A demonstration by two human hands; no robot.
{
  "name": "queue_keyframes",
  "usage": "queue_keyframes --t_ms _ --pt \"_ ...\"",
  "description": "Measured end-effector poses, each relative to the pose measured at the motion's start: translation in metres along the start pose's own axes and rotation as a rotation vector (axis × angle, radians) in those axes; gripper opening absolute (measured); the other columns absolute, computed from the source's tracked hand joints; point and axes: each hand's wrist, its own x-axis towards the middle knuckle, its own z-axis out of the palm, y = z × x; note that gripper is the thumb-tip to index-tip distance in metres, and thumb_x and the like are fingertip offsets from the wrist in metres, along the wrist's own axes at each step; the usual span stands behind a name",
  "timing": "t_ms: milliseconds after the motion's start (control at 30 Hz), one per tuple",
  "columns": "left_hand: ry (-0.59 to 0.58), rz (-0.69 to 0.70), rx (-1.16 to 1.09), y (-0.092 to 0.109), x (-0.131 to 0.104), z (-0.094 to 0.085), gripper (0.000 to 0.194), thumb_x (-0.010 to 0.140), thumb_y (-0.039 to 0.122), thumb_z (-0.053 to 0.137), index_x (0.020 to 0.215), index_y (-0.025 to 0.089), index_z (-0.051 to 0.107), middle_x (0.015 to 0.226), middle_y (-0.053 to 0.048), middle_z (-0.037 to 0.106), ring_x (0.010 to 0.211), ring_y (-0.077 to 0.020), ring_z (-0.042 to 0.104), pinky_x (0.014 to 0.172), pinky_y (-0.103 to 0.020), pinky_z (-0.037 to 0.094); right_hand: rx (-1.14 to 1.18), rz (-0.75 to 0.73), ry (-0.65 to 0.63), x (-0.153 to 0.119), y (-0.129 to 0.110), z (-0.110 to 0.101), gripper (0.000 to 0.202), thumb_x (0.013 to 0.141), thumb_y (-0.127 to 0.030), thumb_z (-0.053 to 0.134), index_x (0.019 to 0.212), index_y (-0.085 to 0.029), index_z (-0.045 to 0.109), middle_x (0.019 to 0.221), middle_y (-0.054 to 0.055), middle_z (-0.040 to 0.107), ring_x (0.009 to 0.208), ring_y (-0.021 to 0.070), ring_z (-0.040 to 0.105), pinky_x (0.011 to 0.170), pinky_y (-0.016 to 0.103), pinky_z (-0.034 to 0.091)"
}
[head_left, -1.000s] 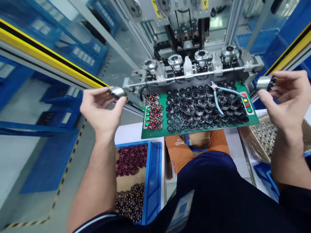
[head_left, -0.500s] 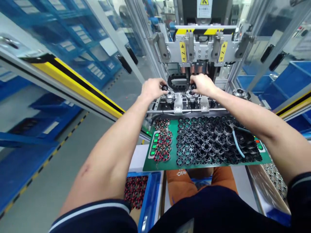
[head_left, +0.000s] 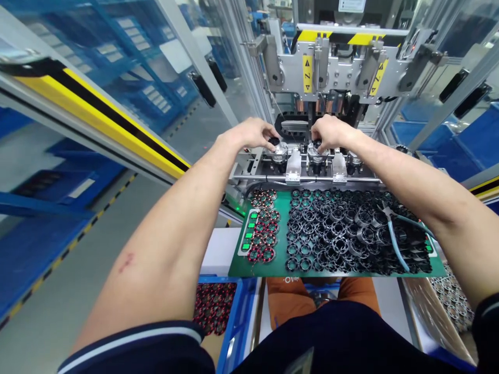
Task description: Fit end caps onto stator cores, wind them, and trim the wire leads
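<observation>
Beside orange trousers [head_left: 286, 301], a blue tray [head_left: 235, 324] holds red-wound stators [head_left: 215, 306]. On the green board [head_left: 283, 226] beyond lie black stator cores [head_left: 339, 228] and, upon them, blue-handled cutters [head_left: 395, 243]. Farther, the left hand [head_left: 255, 134] pinches one core [head_left: 274, 141] at a round metal fixture [head_left: 279, 155], the right hand [head_left: 330, 133] another core [head_left: 317, 142] at the next fixture [head_left: 316, 155]; full seating I cannot tell. Behind stands a yellow-labelled machine head [head_left: 339, 75].

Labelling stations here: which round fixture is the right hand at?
The second fixture from the left; the right hand is there, the left hand at the leftmost fixture.
</observation>
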Motion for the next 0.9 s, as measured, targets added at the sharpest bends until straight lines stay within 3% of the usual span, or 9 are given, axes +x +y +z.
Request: queue_keyframes --t_ms 133,233,300,367,433,533,767,900 --pt "-0.019 0.007 0.004 -0.011 0.005 0.001 0.071 0.071 0.060 0.094 0.133 0.028 0.089 0.122 -0.007 0.089 0.113 -0.0327 0.081 0.109 -0.044 0.063 0.044 -0.078 -0.017 0.013 0.016 -0.001 0.055 0.069 -0.052 0.117 0.105 -0.020 0.091 0.101 0.005 0.086 0.109 0.0342 0.083 0.111 0.056 0.068" --pt "0.042 0.035 0.035 -0.009 -0.007 0.014 0.069 0.081 0.061 0.087 0.141 0.028 0.086 0.137 -0.010 0.087 0.129 -0.0375 0.079 0.120 -0.049 0.060 0.038 -0.070 -0.022 0.017 0.021 -0.001 0.049 0.070 -0.052 0.116 0.101 -0.024 0.091 0.097 0.004 0.087 0.103 0.0332 0.084 0.108 0.055 0.070" --pt "0.144 0.079 0.056 -0.001 -0.026 0.033 0.070 0.092 0.057 0.076 0.154 0.026 0.079 0.160 -0.012 0.077 0.151 -0.0407 0.068 0.136 -0.055 0.051 -0.003 -0.039 -0.015 0.015 0.017 -0.002 0.048 0.072 -0.046 0.116 0.103 -0.022 0.091 0.101 0.005 0.088 0.105 0.0332 0.085 0.108 0.054 0.070" --pt "0.245 0.106 0.057 0.009 -0.048 0.059 0.079 0.100 0.052 0.065 0.173 0.022 0.063 0.183 -0.013 0.057 0.171 -0.0411 0.049 0.148 -0.058 0.036 -0.042 -0.032 -0.014 0.009 0.009 -0.006 0.048 0.074 -0.040 0.115 0.107 -0.017 0.090 0.105 0.006 0.089 0.109 0.0311 0.086 0.110 0.050 0.069" --pt "0.294 0.097 0.035 0.019 -0.067 0.083 0.088 0.104 0.052 0.061 0.184 0.019 0.046 0.194 -0.013 0.041 0.180 -0.0398 0.037 0.152 -0.060 0.028 -0.067 -0.036 -0.019 0.003 0.001 -0.010 0.047 0.075 -0.034 0.113 0.110 -0.014 0.090 0.107 0.005 0.089 0.110 0.0263 0.085 0.109 0.043 0.067" --pt "0.341 0.065 -0.034 0.027 -0.081 0.105 0.088 0.105 0.055 0.061 0.185 0.022 0.042 0.196 -0.012 0.036 0.182 -0.0380 0.033 0.153 -0.060 0.025 -0.093 -0.042 -0.032 -0.002 -0.006 -0.016 0.043 0.077 -0.031 0.110 0.109 -0.011 0.089 0.105 0.003 0.089 0.106 0.0200 0.084 0.105 0.037 0.064" --pt "0.394 0.015 -0.126 0.040 -0.088 0.097 0.080 0.107 0.057 0.058 0.177 0.018 0.057 0.191 -0.010 0.048 0.177 -0.0364 0.043 0.151 -0.056 0.032 -0.174 -0.037 -0.126 0.001 -0.015 -0.030 0.039 0.080 -0.033 0.107 0.103 -0.008 0.088 0.093 0.001 0.086 0.095 0.0143 0.079 0.102 0.035 0.062" --pt "0.401 -0.008 -0.135 0.048 -0.092 0.094 0.082 0.106 0.057 0.056 0.176 0.013 0.058 0.190 -0.008 0.049 0.177 -0.0299 0.042 0.152 -0.046 0.030 -0.236 -0.029 -0.227 0.000 -0.018 -0.039 0.033 0.100 -0.036 0.097 0.120 -0.012 0.085 0.111 0.004 0.086 0.105 0.0190 0.082 0.109 0.043 0.067"
